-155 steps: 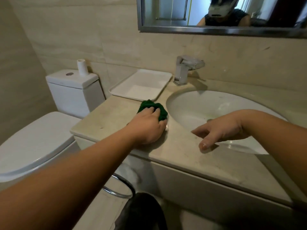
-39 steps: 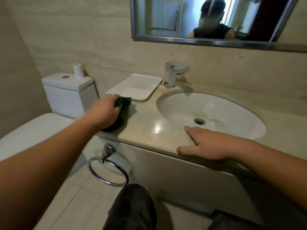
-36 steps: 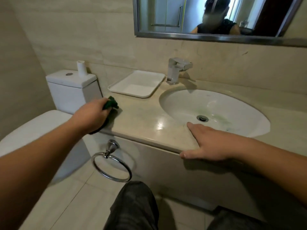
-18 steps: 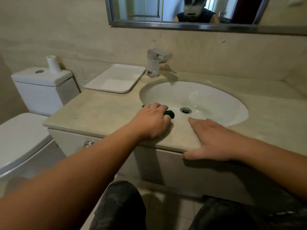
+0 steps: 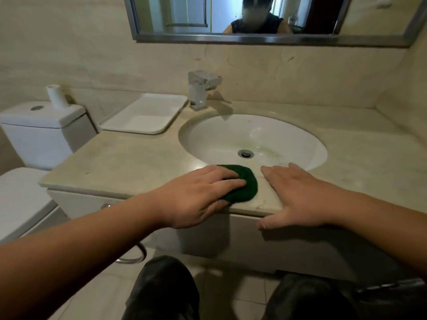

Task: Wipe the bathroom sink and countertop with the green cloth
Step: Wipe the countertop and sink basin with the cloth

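Observation:
The dark green cloth (image 5: 247, 188) lies flattened on the front strip of the beige countertop (image 5: 120, 162), just before the near rim of the white oval sink (image 5: 231, 135). My left hand (image 5: 196, 197) covers the cloth's left part, its fingers stretched out and pressing it down at the counter's front edge. My right hand (image 5: 298, 199) rests flat on the counter right beside the cloth, fingers straight, thumb hanging over the edge. Faint greenish streaks show in the basin near the drain (image 5: 245, 153).
A chrome faucet (image 5: 201, 88) stands behind the sink. A white tray (image 5: 129, 131) sits at the counter's back left. Left of the counter is a toilet tank (image 5: 41, 135) carrying a paper roll (image 5: 55, 97). A towel ring (image 5: 134, 257) hangs below the counter; the mirror frame (image 5: 254, 39) is above.
My left hand swept the cloth from the counter's left end to the front edge before the sink and now lies flatter on it. My right hand stayed on the counter edge.

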A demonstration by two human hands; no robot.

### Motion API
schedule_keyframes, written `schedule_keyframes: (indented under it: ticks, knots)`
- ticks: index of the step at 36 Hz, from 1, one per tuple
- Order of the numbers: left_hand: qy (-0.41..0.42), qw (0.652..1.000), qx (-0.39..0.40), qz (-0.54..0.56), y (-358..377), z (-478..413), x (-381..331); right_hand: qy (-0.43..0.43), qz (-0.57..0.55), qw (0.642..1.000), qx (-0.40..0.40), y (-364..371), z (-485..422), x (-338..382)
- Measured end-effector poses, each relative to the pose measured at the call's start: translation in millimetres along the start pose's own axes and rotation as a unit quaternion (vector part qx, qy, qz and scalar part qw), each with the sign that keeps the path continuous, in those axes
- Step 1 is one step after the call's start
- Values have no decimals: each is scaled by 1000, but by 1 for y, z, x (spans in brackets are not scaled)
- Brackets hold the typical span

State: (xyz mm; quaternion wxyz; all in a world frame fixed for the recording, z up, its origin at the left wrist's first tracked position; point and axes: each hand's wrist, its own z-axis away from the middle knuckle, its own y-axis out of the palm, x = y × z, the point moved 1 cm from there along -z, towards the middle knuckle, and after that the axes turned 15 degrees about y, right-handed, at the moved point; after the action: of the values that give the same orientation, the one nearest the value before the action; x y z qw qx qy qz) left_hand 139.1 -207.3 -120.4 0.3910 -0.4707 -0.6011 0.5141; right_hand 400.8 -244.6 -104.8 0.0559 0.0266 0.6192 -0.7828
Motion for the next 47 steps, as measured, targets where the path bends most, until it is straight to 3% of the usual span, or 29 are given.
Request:
schedule_keyframes:
  ticks: [4, 9, 11, 13, 15, 18, 20, 26, 30, 33, 38, 41, 44, 47]
  knots:
    - [-27, 1000, -3, 12, 7, -49, 15, 17, -19, 1000, -3, 3, 0, -5]
    - [-161, 986, 44, -14, 5, -87, 70, 37, -47, 998, -10, 2, 6, -4]
    - [-187, 982, 3, 29, -2, -85, 78, 42, -60, 997, -4, 1, 9, -4]
    - [-160, 982, -68, 71, -12, -80, 64, 42, -74, 996, -6, 2, 9, -5]
    - [-81, 989, -94, 86, -18, -71, 31, 25, -81, 996, -30, 3, 7, -4]
    - [48, 997, -54, 27, -2, -59, -14, -22, -108, 991, -76, 6, 3, -4]
    - [56, 997, -34, -43, 14, -58, -16, -34, -111, 989, -87, 7, 2, -3]
    - [-85, 995, -13, -43, 11, -76, 14, 19, -50, 998, -29, 3, 0, -3]
    - [-98, 995, 16, 0, -6, -51, 26, 11, -41, 999, 7, -17, -4, 13]
    - [-108, 994, 1, -4, -20, -13, 38, -21, -49, 999, 5, -38, -13, 39]
    - [-203, 977, -58, -28, -41, 77, 78, -66, -47, 997, 15, -56, -41, 96]
    - [-311, 944, -89, -61, -46, 140, 106, -92, -54, 994, 6, -59, -55, 126]
    - [-459, 878, -95, -95, -52, 195, 133, -91, -50, 995, 12, -59, -65, 142]
    - [-565, 821, -70, -26, -47, 219, 152, -79, -72, 994, 21, -51, -71, 144]
